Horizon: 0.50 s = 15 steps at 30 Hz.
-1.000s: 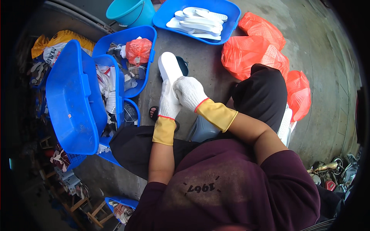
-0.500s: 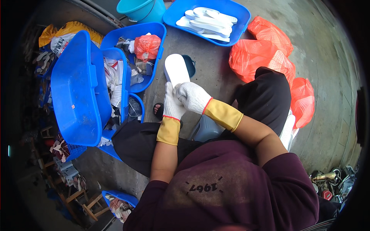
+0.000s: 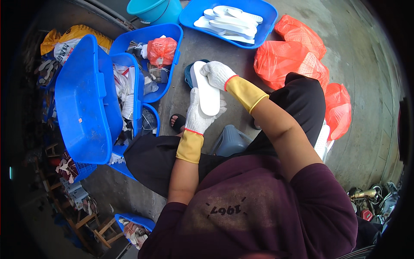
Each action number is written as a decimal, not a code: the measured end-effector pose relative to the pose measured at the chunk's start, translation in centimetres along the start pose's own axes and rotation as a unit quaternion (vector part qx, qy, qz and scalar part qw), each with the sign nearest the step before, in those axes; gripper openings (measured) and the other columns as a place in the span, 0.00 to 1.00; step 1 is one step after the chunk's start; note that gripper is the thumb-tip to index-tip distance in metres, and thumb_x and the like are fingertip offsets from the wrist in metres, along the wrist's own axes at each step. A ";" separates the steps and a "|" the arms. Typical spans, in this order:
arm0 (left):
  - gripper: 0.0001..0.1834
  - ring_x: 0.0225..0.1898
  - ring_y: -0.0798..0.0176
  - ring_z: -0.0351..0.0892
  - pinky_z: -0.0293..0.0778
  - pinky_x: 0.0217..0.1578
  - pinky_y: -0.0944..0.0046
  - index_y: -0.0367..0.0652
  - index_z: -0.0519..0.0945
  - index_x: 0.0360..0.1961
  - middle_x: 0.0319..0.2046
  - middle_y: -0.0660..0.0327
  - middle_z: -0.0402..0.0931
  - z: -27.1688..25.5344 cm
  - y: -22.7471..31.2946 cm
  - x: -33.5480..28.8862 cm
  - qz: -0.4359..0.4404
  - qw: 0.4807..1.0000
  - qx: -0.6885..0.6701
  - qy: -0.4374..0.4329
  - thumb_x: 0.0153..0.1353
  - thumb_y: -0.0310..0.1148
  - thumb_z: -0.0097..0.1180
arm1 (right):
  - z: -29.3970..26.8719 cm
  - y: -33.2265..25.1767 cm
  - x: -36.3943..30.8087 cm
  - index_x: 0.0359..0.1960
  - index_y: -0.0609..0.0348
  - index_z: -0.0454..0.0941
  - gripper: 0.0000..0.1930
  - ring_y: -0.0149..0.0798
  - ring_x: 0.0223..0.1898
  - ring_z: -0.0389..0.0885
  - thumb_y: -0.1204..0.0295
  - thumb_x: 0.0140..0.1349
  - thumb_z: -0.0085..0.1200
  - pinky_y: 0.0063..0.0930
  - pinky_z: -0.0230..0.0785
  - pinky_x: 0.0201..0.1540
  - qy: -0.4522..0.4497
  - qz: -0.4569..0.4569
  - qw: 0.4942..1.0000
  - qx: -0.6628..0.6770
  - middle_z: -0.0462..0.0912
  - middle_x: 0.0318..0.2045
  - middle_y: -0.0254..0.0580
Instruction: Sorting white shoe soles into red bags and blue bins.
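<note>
A white shoe sole (image 3: 208,93) is held between my two hands, its broad flat face toward me. My left hand (image 3: 200,114), in a white knitted glove with a yellow cuff, wraps round the near end from beneath, fingertips showing at the right edge. At the far end my right hand (image 3: 219,74), gloved the same way, is closed on the sole's upper right edge. Behind the far end sits a small dark teal container (image 3: 189,74), partly covered. Several white soles (image 3: 233,23) lie piled in a blue tub (image 3: 271,26) ahead.
Red plastic bags (image 3: 276,64) stand at the right. On the left are a tilted blue tub (image 3: 82,116), another blue tub (image 3: 176,36) with mixed parts and a turquoise bucket (image 3: 161,11). A grey-blue stool (image 3: 230,140) is between my legs. Metal odds and ends (image 3: 371,200) lie lower right.
The sole has come nearer and been turned, its far end now slimmer. My right hand has moved up to the far end; my left now holds the near end.
</note>
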<state>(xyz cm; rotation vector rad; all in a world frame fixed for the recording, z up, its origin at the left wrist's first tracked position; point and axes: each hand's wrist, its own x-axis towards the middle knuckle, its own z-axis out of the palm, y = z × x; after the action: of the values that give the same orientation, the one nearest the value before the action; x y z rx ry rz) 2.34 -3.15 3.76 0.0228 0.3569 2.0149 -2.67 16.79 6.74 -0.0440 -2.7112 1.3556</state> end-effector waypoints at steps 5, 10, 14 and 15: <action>0.41 0.62 0.50 0.77 0.71 0.64 0.44 0.43 0.67 0.73 0.64 0.52 0.75 1.8 -1.1 0.9 0.177 0.945 0.206 0.184 0.74 0.66 0.43 | 0.1 -2.5 -7.5 0.36 0.50 0.90 0.14 0.56 0.39 0.88 0.79 0.47 0.60 0.43 0.79 0.45 -0.191 -0.123 0.972 -0.053 0.89 0.34 0.51; 0.39 0.64 0.50 0.75 0.70 0.65 0.46 0.46 0.68 0.73 0.65 0.53 0.74 1.9 -0.8 1.1 0.096 0.989 -0.044 0.099 0.74 0.65 0.43 | 0.1 -6.6 -9.9 0.36 0.50 0.88 0.10 0.54 0.42 0.87 0.77 0.55 0.58 0.41 0.79 0.47 -0.115 -0.022 0.991 0.068 0.88 0.36 0.48; 0.40 0.64 0.46 0.74 0.73 0.62 0.41 0.45 0.67 0.72 0.64 0.52 0.74 6.5 -2.3 1.8 0.088 0.966 -0.016 0.243 0.73 0.66 0.47 | -0.1 -4.6 -5.4 0.37 0.60 0.85 0.08 0.46 0.49 0.89 0.82 0.64 0.52 0.34 0.78 0.53 -0.019 -0.016 0.969 0.245 0.90 0.41 0.47; 0.41 0.62 0.43 0.76 0.77 0.57 0.41 0.45 0.67 0.71 0.62 0.50 0.75 5.3 -2.6 1.2 0.061 0.972 -0.019 0.225 0.72 0.66 0.49 | -0.1 -2.7 -3.4 0.37 0.62 0.84 0.10 0.45 0.49 0.89 0.84 0.64 0.50 0.33 0.78 0.54 0.024 0.002 0.972 0.235 0.90 0.42 0.48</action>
<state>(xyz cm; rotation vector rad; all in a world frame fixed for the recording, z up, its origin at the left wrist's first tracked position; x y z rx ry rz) 4.98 0.31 7.93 -0.4520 0.6136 2.1398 0.75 15.02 8.64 -0.0401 -2.2801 1.9278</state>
